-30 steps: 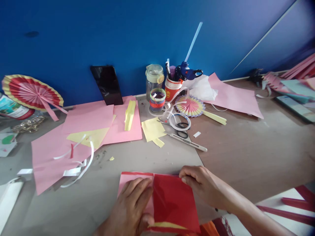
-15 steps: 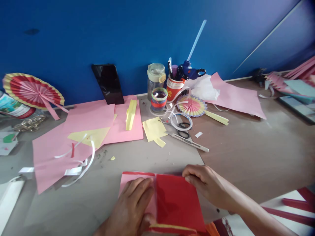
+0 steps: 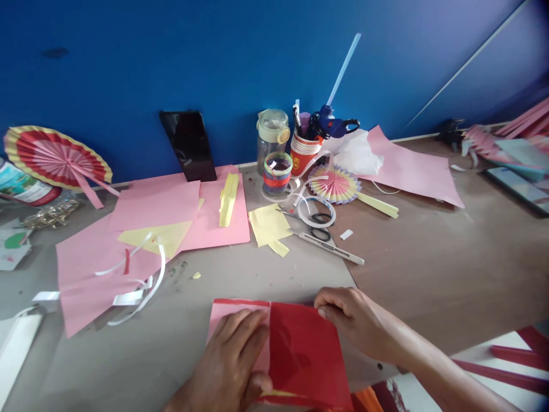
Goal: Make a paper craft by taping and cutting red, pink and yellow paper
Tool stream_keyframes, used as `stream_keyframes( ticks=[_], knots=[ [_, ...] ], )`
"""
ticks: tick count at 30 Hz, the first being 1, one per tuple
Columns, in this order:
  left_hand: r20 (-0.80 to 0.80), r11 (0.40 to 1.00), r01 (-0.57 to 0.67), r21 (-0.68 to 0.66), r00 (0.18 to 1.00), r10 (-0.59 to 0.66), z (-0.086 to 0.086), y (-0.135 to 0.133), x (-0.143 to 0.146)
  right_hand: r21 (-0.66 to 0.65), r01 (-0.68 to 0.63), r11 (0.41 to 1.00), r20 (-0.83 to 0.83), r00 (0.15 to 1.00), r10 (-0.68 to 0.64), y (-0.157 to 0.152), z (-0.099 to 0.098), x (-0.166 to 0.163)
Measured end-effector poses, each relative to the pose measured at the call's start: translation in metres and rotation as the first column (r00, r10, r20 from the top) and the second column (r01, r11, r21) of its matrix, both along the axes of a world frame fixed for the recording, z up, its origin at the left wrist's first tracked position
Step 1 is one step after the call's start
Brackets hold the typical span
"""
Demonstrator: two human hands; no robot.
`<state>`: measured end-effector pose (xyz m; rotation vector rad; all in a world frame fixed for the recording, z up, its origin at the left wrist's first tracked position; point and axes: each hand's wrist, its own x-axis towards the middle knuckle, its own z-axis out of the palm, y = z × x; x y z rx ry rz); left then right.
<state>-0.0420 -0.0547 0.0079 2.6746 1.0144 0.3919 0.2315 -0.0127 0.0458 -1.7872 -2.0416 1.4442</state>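
In front of me on the desk lies a pink sheet of paper (image 3: 222, 313) with a red border along its far edge. A red sheet of paper (image 3: 306, 349) covers its right part. My left hand (image 3: 238, 355) rests on the pink part, fingers stretched flat, its thumb by the red sheet's left edge. At the red sheet's far right corner, my right hand (image 3: 345, 312) pinches the paper between thumb and curled fingers. A yellow strip (image 3: 281, 393) shows at the near edge, partly under the red sheet.
Beyond the hands lie a utility knife (image 3: 338, 250), scissors (image 3: 319, 233), a tape roll (image 3: 316, 213) and yellow paper pieces (image 3: 269, 224). Pink sheets (image 3: 98, 257) with white strips spread left. A phone (image 3: 189, 146), a bottle (image 3: 273, 127) and paper cups (image 3: 303, 150) stand by the blue wall.
My right hand has shifted slightly left, bringing the red sheet's right edge and corner left with it. The yellow strip at the near edge is more covered. My left hand stays in place.
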Motion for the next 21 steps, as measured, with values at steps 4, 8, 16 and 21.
stream_keyframes(
  ticks=[4,8,16,21],
  knots=[
    [0.012,1.0,0.003,-0.001,1.0,-0.003,-0.0008,0.0,-0.0003,-0.01,-0.004,1.0,-0.01,1.0,0.004,-0.0014,0.0009,0.0016],
    [-0.009,0.999,0.005,-0.033,1.0,-0.005,-0.004,-0.002,-0.0014,-0.013,-0.002,1.0,-0.01,1.0,0.002,-0.0021,-0.0004,0.0019],
    [0.003,1.0,-0.007,-0.027,1.0,0.007,-0.0029,-0.002,-0.0012,-0.003,0.007,1.0,0.008,1.0,-0.007,-0.0015,-0.0038,-0.0009],
    [0.013,1.0,-0.017,-0.026,1.0,0.017,-0.0051,-0.0032,-0.0013,0.021,0.002,1.0,0.014,1.0,-0.003,-0.0017,-0.0057,-0.0015]
  ],
)
